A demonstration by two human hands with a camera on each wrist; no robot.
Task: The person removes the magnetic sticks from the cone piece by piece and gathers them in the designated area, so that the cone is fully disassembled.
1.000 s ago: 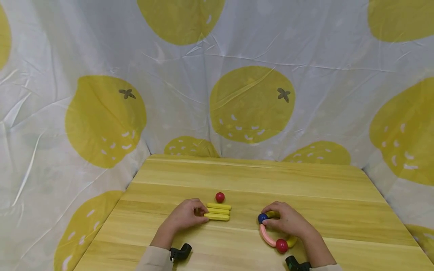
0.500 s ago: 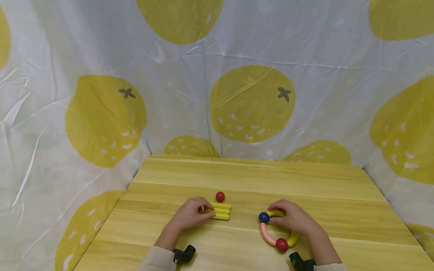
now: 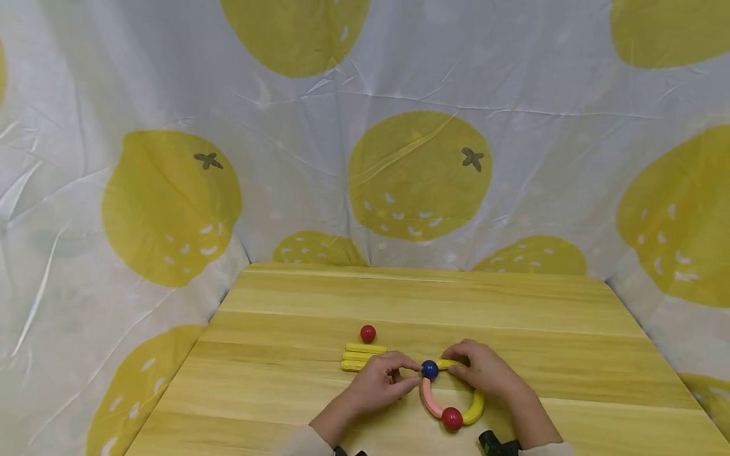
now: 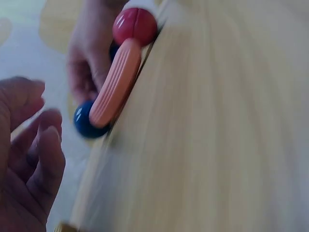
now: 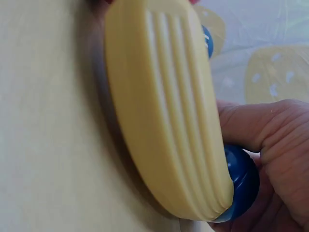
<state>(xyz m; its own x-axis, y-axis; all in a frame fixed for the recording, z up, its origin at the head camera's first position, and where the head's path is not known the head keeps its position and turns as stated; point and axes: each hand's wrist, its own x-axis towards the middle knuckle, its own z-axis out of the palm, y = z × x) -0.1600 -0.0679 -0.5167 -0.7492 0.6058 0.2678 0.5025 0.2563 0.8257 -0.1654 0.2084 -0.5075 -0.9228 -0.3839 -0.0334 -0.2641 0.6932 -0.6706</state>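
Observation:
A ring of magnetic toy pieces lies on the wooden table: a blue ball [image 3: 429, 369], a pink curved rod [image 3: 429, 398], a red ball [image 3: 452, 419] and two yellow curved rods, one on the near right [image 3: 474, 407]. My right hand [image 3: 486, 370] pinches the far yellow curved rod [image 3: 443, 364] between thumb and fingers. A second blue ball [image 5: 244, 179] shows beside that hand in the right wrist view; the hand covers it in the head view. My left hand [image 3: 381, 382] reaches to the left blue ball, thumb and forefinger apart, holding nothing.
Several straight yellow rods [image 3: 355, 356] lie side by side left of the ring, partly behind my left hand. A loose red ball [image 3: 367, 334] sits just beyond them. A lemon-print cloth [image 3: 319, 164] hangs behind the table [image 3: 274, 380].
My left hand has left the straight yellow rods and moved right to the ring's blue ball. The ring has shifted slightly left, with my right hand at its far yellow rod.

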